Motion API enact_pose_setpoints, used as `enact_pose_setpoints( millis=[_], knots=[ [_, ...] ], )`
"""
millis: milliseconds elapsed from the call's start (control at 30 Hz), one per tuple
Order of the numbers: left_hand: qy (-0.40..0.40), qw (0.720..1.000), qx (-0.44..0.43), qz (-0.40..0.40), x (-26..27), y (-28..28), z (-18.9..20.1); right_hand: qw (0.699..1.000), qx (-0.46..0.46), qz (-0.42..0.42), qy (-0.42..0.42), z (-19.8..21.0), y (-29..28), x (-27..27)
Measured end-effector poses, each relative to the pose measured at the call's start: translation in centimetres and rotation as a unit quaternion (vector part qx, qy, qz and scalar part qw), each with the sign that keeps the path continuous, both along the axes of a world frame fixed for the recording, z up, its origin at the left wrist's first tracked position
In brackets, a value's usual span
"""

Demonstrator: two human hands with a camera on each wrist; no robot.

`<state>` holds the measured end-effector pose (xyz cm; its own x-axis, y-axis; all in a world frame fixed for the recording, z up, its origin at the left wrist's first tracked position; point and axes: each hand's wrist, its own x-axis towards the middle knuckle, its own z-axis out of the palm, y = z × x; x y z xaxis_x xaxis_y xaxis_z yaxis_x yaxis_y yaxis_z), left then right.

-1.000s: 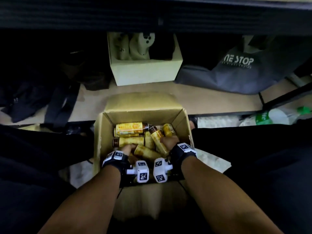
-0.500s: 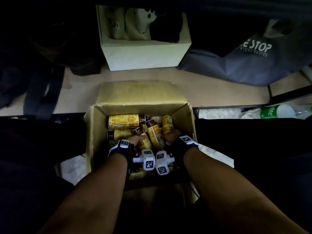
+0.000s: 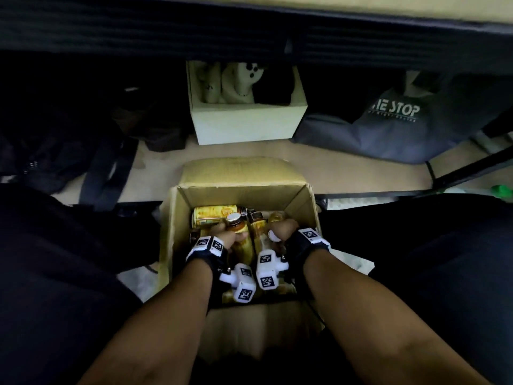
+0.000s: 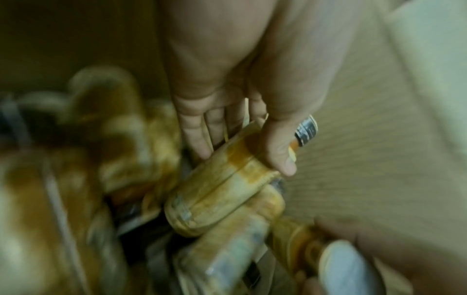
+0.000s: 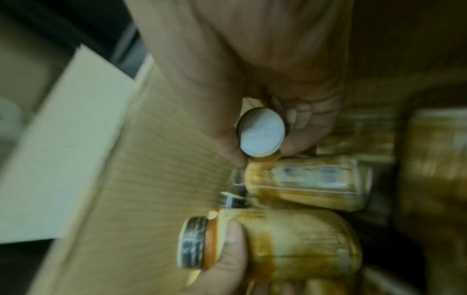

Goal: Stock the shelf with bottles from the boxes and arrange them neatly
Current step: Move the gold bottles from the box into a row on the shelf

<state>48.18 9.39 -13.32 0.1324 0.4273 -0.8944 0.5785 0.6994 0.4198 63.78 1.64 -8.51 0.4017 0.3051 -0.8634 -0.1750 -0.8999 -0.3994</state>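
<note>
An open cardboard box (image 3: 177, 218) on the floor between my knees holds several yellow-labelled bottles lying loose, one of them (image 3: 215, 215) along its far side. My left hand (image 3: 231, 237) grips one bottle (image 3: 236, 223) round its body, dark cap tilted up and away. In the left wrist view the thumb and fingers (image 4: 197, 139) wrap that bottle (image 4: 222, 189). My right hand (image 3: 281, 229) holds a second bottle by its neck, its white cap top (image 3: 274, 236) facing me. The right wrist view shows that cap (image 5: 261, 132) pinched between thumb and fingers.
A low shelf board (image 3: 347, 168) runs behind the box, carrying a white box (image 3: 247, 123) of pale items, a grey bag (image 3: 394, 129) and dark bags (image 3: 69, 151) at the left. A dark shelf edge (image 3: 249, 31) hangs overhead. A green-capped bottle (image 3: 499, 190) lies far right.
Both hands have each taken hold of a bottle and raised it slightly out of the pile. The left bottle has tipped up so that its cap shows.
</note>
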Motion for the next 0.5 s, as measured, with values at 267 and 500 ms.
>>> enact_pose_setpoints(
  millis=[267, 500],
  knots=[
    [-0.010, 0.970, 0.236, -0.055, -2.3, 2.3, 5.9, 0.970, 0.053, 0.170, -0.167, 7.3, 1.5, -1.7],
    [-0.133, 0.927, 0.347, -0.051, -3.5, 3.6, 14.6, 0.905, 0.160, 0.238, -0.314, 17.1, 2.3, -5.2]
  ],
)
